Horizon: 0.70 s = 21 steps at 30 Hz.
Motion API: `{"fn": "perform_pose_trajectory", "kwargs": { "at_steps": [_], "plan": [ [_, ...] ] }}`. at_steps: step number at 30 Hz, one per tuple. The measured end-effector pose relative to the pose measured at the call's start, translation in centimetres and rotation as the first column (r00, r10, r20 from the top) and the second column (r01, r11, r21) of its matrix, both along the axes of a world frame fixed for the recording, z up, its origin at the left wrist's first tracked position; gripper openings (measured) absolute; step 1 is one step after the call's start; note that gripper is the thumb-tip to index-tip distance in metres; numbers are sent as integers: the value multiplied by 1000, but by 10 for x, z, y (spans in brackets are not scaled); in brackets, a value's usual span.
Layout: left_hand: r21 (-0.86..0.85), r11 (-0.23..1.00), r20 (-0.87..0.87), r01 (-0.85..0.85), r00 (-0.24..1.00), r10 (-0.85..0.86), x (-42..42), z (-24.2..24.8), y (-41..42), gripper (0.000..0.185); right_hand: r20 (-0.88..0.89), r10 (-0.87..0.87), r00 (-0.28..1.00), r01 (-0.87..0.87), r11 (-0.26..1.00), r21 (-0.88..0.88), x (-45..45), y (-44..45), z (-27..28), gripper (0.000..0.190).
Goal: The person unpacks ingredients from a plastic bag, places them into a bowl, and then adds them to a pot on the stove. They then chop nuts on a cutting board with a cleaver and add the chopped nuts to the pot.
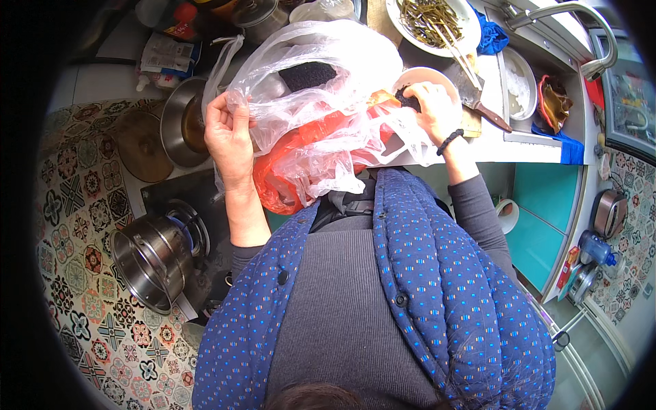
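Note:
My left hand (229,136) pinches the edge of a clear plastic bag (366,51), holding it up at the left. Through the bag's opening shows a dark mass (307,76), perhaps dried seaweed. Under the clear film hangs a red-orange plastic bag (277,171), partly crumpled over the counter's front edge. My right hand (434,110) grips a dark clump (408,98) of similar look at a pale bowl (445,77). Part of the bowl is hidden behind that hand, which wears a black braided band.
A cleaver (492,115) and chopsticks (453,46) lie right of the bowl. Behind stands a white plate (474,31) of cooked green strips. The sink holds a basin (528,87). At left, a steel pot (148,261) sits over a lit blue flame near a steel bowl (171,123).

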<state>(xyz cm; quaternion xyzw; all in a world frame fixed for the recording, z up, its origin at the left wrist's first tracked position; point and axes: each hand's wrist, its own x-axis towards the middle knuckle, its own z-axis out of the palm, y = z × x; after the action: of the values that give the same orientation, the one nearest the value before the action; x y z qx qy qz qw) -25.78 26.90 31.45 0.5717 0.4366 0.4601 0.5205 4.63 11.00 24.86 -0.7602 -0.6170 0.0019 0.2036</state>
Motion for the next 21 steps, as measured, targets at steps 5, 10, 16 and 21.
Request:
{"fn": "perform_pose_trajectory", "kwargs": {
  "at_steps": [5, 10, 16, 21],
  "plan": [
    [308, 946, -298, -99, 935, 195, 10, 26, -10, 28, -236, -118, 964, 145, 985, 99, 5, -12, -10, 17],
    [517, 776, -67, 361, 921, -384, 43, 69, -55, 26, -991, -129, 26, 408, 906, -107, 6, -19, -4, 47],
    [-25, 440, 2, 898, 440, -898, 154, 21, -132, 41, -856, 105, -506, 422, 896, -140, 4, -23, 15, 64],
    [337, 492, -272, 803, 583, -766, 183, -44, -147, 45, -756, 307, -578, 422, 906, 46, 0, -41, 2, 68]
  ]
}}
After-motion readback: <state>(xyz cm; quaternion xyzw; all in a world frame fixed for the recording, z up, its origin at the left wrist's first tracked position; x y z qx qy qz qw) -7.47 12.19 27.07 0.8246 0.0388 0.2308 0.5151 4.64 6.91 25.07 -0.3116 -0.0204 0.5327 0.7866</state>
